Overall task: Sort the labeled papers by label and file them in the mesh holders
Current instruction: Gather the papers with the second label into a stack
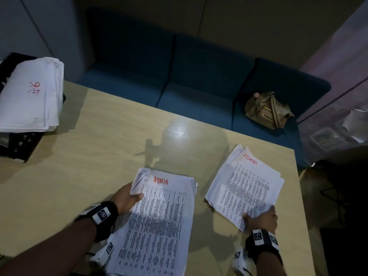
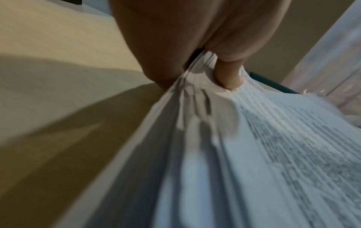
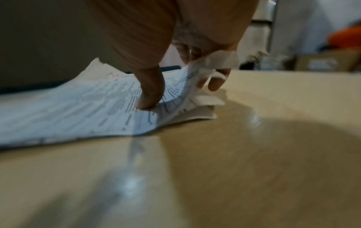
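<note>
Two stacks of printed papers, each marked ADMIN in red, lie on the near part of the table. My left hand (image 1: 129, 196) grips the left stack (image 1: 159, 222) at its left edge, thumb on top and fingers hidden beneath; the left wrist view shows the thumb (image 2: 228, 75) pressing the lifted sheets (image 2: 254, 138). My right hand (image 1: 260, 218) pinches the near right corner of the right stack (image 1: 247, 186); the right wrist view shows the thumb (image 3: 150, 92) on top and fingers under the curled corner of the right stack (image 3: 78, 111). A black mesh holder (image 1: 18, 144) at far left carries a paper stack (image 1: 29, 94) with red writing.
The wooden table (image 1: 111, 132) has bare surface between the holder and the two stacks. A blue sofa (image 1: 195, 76) runs behind the table with a tan handbag (image 1: 266, 110) on it. The table's right edge (image 1: 298, 186) is close to the right stack.
</note>
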`<state>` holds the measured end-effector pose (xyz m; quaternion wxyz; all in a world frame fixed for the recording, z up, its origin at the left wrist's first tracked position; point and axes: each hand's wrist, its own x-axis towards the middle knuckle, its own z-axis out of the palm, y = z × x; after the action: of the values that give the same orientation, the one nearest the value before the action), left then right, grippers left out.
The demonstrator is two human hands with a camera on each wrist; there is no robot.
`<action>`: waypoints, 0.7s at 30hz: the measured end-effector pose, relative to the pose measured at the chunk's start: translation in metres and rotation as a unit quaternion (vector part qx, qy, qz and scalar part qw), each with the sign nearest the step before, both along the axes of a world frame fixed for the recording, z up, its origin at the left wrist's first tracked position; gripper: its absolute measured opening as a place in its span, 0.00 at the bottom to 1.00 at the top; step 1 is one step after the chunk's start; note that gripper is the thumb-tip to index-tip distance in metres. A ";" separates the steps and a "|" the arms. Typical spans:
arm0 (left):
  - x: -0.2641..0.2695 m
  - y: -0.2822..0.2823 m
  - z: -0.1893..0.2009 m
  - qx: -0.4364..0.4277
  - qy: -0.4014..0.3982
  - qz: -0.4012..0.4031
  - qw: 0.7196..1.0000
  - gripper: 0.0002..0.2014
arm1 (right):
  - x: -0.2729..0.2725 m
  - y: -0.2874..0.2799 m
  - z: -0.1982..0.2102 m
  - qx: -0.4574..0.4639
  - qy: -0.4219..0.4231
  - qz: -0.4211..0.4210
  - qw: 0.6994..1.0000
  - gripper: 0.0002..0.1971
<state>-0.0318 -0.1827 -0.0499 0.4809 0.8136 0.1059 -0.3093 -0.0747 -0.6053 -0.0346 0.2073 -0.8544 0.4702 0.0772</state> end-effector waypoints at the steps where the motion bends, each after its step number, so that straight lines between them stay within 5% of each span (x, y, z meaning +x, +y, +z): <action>1: 0.000 0.001 -0.001 0.000 0.003 0.002 1.000 0.20 | -0.002 0.000 0.002 -0.015 0.002 0.028 0.999 0.54; 5: -0.003 -0.001 0.003 0.004 0.008 0.025 1.000 0.20 | -0.009 0.003 0.004 0.015 -0.032 0.047 0.998 0.48; 10: -0.006 -0.007 0.014 -0.011 0.009 0.078 0.997 0.16 | -0.002 0.008 0.017 0.073 -0.132 0.034 0.988 0.21; 16: -0.001 0.000 0.012 0.016 -0.008 0.126 0.992 0.16 | 0.017 0.010 0.049 0.135 -0.244 0.080 0.957 0.10; 21: 0.001 0.007 0.000 0.015 -0.012 0.169 0.985 0.15 | 0.023 0.051 0.062 0.209 -0.225 0.156 0.939 0.10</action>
<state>-0.0308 -0.1758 -0.0503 0.5156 0.7946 0.2404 -0.2119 -0.0514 -0.5538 0.0276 0.4666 -0.8496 0.2456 0.0109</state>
